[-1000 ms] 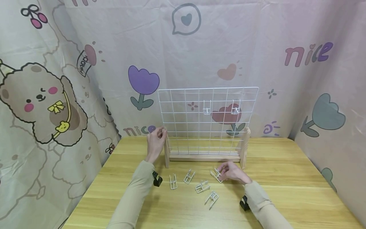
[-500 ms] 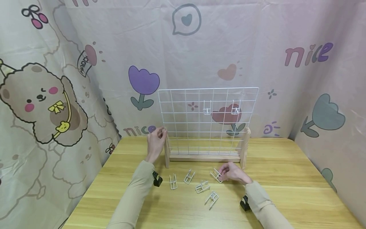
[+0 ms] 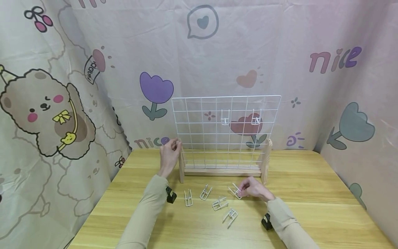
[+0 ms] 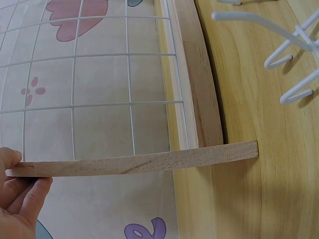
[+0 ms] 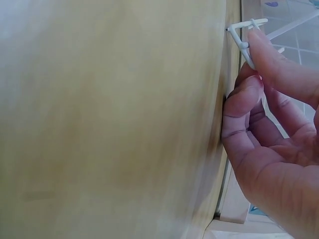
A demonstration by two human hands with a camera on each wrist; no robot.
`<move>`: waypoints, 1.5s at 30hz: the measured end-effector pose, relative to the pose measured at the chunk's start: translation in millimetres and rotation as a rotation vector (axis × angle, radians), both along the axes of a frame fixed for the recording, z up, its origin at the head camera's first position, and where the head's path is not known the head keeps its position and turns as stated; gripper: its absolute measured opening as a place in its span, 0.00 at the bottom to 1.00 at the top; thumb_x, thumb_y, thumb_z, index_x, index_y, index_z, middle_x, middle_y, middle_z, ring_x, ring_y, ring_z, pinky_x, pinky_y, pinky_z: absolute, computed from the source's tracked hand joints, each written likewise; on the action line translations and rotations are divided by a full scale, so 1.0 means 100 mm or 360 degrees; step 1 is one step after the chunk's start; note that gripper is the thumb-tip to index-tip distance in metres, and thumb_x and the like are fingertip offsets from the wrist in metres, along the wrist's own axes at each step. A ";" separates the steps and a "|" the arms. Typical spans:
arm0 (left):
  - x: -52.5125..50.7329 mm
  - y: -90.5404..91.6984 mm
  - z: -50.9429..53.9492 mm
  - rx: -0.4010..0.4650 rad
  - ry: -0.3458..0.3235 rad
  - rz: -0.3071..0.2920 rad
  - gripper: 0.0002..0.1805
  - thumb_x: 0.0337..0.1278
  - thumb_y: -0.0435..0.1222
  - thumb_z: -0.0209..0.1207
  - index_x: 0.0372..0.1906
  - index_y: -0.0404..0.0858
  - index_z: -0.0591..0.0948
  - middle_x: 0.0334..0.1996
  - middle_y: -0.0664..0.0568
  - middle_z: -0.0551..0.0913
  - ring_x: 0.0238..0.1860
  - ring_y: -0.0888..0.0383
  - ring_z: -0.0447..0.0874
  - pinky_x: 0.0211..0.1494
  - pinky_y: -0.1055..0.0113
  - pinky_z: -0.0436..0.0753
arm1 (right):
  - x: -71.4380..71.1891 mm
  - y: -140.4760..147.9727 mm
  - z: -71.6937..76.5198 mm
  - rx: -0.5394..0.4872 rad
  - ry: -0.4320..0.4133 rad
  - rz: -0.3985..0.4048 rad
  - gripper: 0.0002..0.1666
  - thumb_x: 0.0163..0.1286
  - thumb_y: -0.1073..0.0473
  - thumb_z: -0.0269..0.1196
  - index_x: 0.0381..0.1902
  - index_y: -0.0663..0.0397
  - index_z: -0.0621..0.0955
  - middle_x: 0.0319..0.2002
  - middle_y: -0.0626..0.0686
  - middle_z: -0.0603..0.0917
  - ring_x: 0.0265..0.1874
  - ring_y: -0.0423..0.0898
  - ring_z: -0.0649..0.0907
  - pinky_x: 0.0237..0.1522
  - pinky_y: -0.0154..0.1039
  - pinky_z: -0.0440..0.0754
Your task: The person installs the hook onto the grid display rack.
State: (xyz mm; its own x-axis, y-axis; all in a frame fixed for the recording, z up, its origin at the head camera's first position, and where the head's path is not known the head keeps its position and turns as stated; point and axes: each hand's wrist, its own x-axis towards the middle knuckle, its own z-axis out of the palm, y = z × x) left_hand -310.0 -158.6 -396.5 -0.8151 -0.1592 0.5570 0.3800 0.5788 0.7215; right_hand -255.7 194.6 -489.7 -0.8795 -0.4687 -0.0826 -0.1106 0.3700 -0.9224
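Note:
A white wire grid panel (image 3: 208,133) stands upright in a wooden stand (image 3: 222,172). My left hand (image 3: 169,155) pinches the top of the stand's left post (image 4: 134,163) between thumb and fingers, as the left wrist view shows. With my right hand (image 3: 253,187) I pinch a white wire hook (image 5: 240,41) at the table, in front of the stand's right side. Two similar hooks hang on the grid's upper right part, a left one (image 3: 225,120) and a right one (image 3: 256,119).
Several more white hooks lie on the wooden table (image 3: 130,207): one hook (image 3: 188,198) at left, another hook (image 3: 205,193) beside it, a hook (image 3: 219,204) in the middle and a hook (image 3: 230,216) nearest me. A printed curtain (image 3: 199,62) hangs behind.
The hook in my right hand has shifted very slightly. My left hand stays on the post, and the other hooks have not moved.

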 end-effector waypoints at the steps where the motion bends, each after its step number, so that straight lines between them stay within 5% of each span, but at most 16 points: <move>1: 0.00 0.00 0.00 0.0003 -0.0005 -0.0002 0.16 0.68 0.32 0.61 0.53 0.25 0.82 0.47 0.32 0.87 0.49 0.41 0.89 0.53 0.52 0.89 | 0.00 0.00 0.00 0.0002 -0.0001 0.0003 0.12 0.55 0.73 0.69 0.33 0.80 0.80 0.22 0.46 0.83 0.20 0.35 0.75 0.23 0.26 0.74; 11: 0.00 -0.01 0.00 0.0022 -0.0024 -0.0017 0.16 0.68 0.33 0.61 0.54 0.25 0.82 0.48 0.32 0.87 0.50 0.41 0.89 0.53 0.53 0.88 | -0.01 0.02 -0.03 0.0017 0.0024 -0.0005 0.11 0.57 0.72 0.70 0.32 0.79 0.80 0.23 0.44 0.84 0.20 0.34 0.75 0.23 0.25 0.74; 21: 0.00 0.00 0.00 0.0014 -0.0002 -0.0014 0.16 0.68 0.32 0.61 0.53 0.25 0.82 0.46 0.32 0.88 0.48 0.41 0.90 0.52 0.52 0.89 | 0.03 0.00 0.00 -0.0016 -0.0008 -0.0038 0.11 0.60 0.71 0.69 0.35 0.78 0.81 0.27 0.58 0.88 0.22 0.37 0.78 0.23 0.28 0.78; 30: -0.01 0.00 0.01 0.0023 -0.0021 -0.0011 0.16 0.68 0.33 0.60 0.54 0.25 0.82 0.46 0.33 0.88 0.49 0.41 0.90 0.53 0.52 0.89 | -0.01 0.01 -0.01 -0.0034 0.0023 -0.0021 0.10 0.63 0.69 0.67 0.35 0.77 0.82 0.27 0.56 0.87 0.22 0.39 0.81 0.26 0.29 0.84; 39: -0.01 0.01 0.01 0.0031 -0.0005 -0.0024 0.15 0.68 0.32 0.61 0.53 0.25 0.82 0.47 0.31 0.87 0.50 0.40 0.89 0.53 0.52 0.88 | 0.02 -0.04 0.12 -0.0084 0.0120 -0.0066 0.10 0.64 0.68 0.67 0.39 0.72 0.83 0.30 0.63 0.86 0.23 0.41 0.82 0.27 0.34 0.85; 45: -0.01 0.00 0.01 0.0042 0.0006 -0.0031 0.15 0.67 0.31 0.61 0.53 0.25 0.82 0.48 0.31 0.86 0.50 0.39 0.89 0.53 0.52 0.88 | 0.03 -0.08 0.18 -0.0124 0.0084 -0.0127 0.14 0.65 0.64 0.67 0.44 0.71 0.83 0.32 0.58 0.87 0.27 0.43 0.85 0.34 0.40 0.90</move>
